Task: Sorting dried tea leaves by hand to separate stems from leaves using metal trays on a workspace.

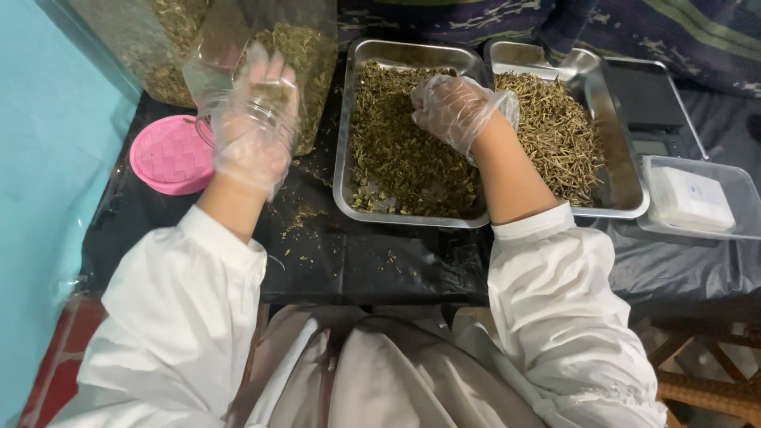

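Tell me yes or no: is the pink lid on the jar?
No, the pink lid lies on the table beside the jar that the left hand holds.

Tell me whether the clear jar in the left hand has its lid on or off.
Off. The clear jar is tilted with an open mouth in the left hand, and the pink lid lies on the table beside it.

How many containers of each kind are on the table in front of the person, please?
Metal trays: 2, one with chopped dried herb and one with dried stems
Clear jars: 2, one held by the left hand at and one behind it
Clear plastic box: 1
Total: 5
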